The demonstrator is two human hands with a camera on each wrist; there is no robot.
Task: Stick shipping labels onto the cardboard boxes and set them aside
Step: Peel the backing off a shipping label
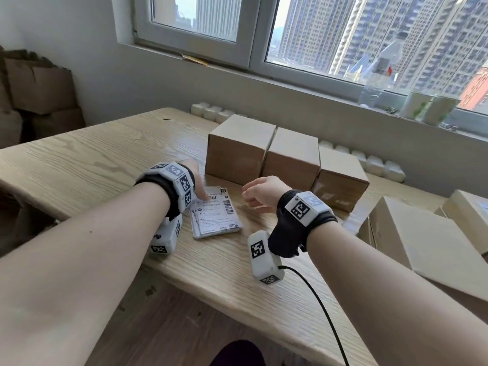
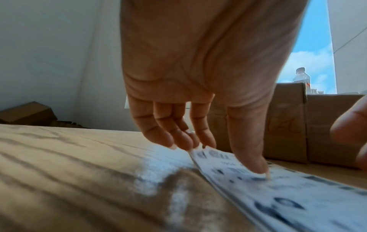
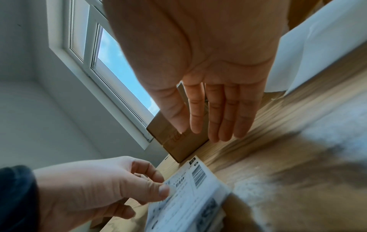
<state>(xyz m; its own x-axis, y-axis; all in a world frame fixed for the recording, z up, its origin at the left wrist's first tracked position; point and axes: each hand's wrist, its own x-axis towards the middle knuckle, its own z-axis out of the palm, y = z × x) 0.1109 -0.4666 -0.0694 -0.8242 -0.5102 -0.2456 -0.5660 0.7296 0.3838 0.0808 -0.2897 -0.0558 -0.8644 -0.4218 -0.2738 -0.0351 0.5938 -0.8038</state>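
A stack of white shipping labels point(image 1: 216, 215) lies on the wooden table point(image 1: 92, 165), just in front of three plain cardboard boxes point(image 1: 290, 159) standing in a row. My left hand point(image 1: 199, 192) is at the stack's far left corner. In the left wrist view its thumb point(image 2: 256, 164) presses on the top label point(image 2: 288, 196) while the other fingers point(image 2: 184, 141) curl against the corner edge. My right hand point(image 1: 250, 192) hovers right of the stack, close to the boxes, holding nothing. In the right wrist view its fingers point(image 3: 226, 119) are straight and point at a box point(image 3: 178, 141).
More cardboard boxes point(image 1: 422, 241) lie at the table's right end. A row of small white pots point(image 1: 211, 112) sits behind the boxes by the wall. A water bottle point(image 1: 380, 72) stands on the sill. A black cable point(image 1: 324, 313) trails from my right wrist. Cardboard point(image 1: 39, 88) is piled at far left.
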